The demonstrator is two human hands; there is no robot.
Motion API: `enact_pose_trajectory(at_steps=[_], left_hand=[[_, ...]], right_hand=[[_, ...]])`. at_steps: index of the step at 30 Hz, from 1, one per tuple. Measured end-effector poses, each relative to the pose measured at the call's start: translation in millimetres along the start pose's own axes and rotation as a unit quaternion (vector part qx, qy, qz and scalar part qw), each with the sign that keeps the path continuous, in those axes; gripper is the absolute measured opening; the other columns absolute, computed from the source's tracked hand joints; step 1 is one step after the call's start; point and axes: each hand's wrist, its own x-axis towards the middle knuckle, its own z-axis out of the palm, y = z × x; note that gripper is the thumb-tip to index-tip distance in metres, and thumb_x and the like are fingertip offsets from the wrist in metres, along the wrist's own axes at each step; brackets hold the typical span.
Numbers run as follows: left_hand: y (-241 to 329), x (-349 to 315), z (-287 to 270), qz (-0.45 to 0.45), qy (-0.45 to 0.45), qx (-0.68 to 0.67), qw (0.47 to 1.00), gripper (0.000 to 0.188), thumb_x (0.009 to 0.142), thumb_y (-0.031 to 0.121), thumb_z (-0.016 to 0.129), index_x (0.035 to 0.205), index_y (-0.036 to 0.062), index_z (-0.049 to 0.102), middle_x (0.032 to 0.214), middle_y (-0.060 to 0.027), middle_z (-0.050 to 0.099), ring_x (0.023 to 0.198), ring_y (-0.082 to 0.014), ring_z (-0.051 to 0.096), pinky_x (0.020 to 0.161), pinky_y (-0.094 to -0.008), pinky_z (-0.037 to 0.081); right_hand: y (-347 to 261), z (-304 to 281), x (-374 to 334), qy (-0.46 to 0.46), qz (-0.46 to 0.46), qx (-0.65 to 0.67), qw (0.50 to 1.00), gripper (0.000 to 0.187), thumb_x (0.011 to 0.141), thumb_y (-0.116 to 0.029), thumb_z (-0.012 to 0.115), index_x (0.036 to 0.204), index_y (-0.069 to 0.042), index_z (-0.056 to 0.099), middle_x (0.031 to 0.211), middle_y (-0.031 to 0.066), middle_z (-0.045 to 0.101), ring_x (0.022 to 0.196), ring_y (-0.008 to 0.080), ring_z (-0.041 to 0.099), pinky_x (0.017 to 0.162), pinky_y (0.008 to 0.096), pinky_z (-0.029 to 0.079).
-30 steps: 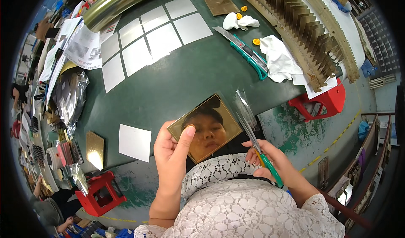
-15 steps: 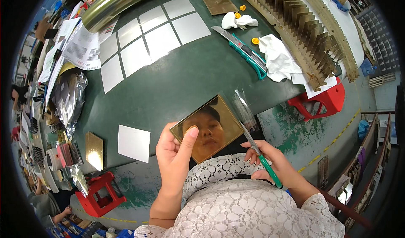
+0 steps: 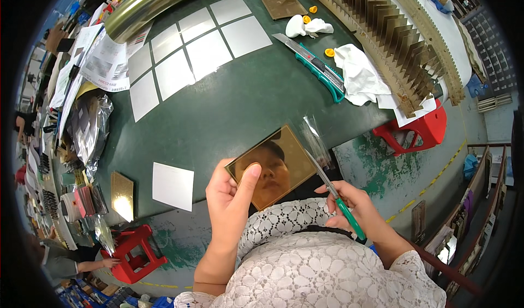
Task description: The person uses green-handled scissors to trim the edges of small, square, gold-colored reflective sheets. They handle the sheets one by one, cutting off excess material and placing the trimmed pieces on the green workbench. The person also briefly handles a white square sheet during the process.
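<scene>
My left hand (image 3: pixel 226 204) is closed on a glossy gold-brown plate (image 3: pixel 297 169), thumb on its face and fingers behind. The plate is tilted over the near table edge, and its surface reflects like a mirror. In my right hand (image 3: pixel 355 201) is a green-handled tool (image 3: pixel 350 218) with a long, slim metal blade. That blade points away from me, along the plate's right edge; whether it touches the edge I cannot tell. Crumpled clear film (image 3: pixel 316 136) lies just beyond the blade. A white square sheet (image 3: pixel 173 187) rests left of my left hand.
Pale rectangular sheets (image 3: pixel 209 54) lie in rows on the green table (image 3: pixel 229 103). To the right are a teal utility knife (image 3: pixel 322 73), a white cloth (image 3: pixel 357 76) and a slotted rack of plates (image 3: pixel 393 35). Another person's hand (image 3: pixel 112 262) reaches a red stool (image 3: pixel 131 253).
The plate and my left hand have shifted slightly right. My right hand's fingers have moved a little on the tool. At lower left, another person's hand has come to the red stool, which has shifted slightly.
</scene>
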Motion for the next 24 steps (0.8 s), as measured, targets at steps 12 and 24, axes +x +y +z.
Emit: enact_pose_trajectory(at_steps=[12, 24], left_hand=[[-8.1, -8.1, -23.1, -0.063, -0.075, -0.020, 0.995, 0.017, 0.091, 0.009, 0.063, 0.105, 0.0016, 0.056, 0.088, 0.0018, 0.060, 0.077, -0.0029, 0.055, 0.066, -0.0185, 0.044], [51.9, -22.0, -276.2, 0.250, 0.417, 0.251, 0.837, 0.026, 0.087, 0.009, 0.066, 0.110, 0.0020, 0.057, 0.090, -0.0062, 0.061, 0.081, -0.0111, 0.059, 0.071, -0.0223, 0.046]], right_hand=[[1.0, 1.6, 24.6, 0.010, 0.059, 0.127, 0.990, 0.043, 0.096, -0.038, 0.049, 0.111, 0.001, 0.058, 0.061, 0.0005, 0.051, 0.045, 0.0054, 0.042, 0.042, 0.0200, 0.032], [-11.7, 10.3, 13.8, -0.008, -0.017, 0.111, 0.994, 0.063, 0.091, -0.048, 0.056, 0.118, 0.008, 0.052, 0.072, 0.0073, 0.057, 0.051, 0.0080, 0.049, 0.045, 0.0199, 0.037]])
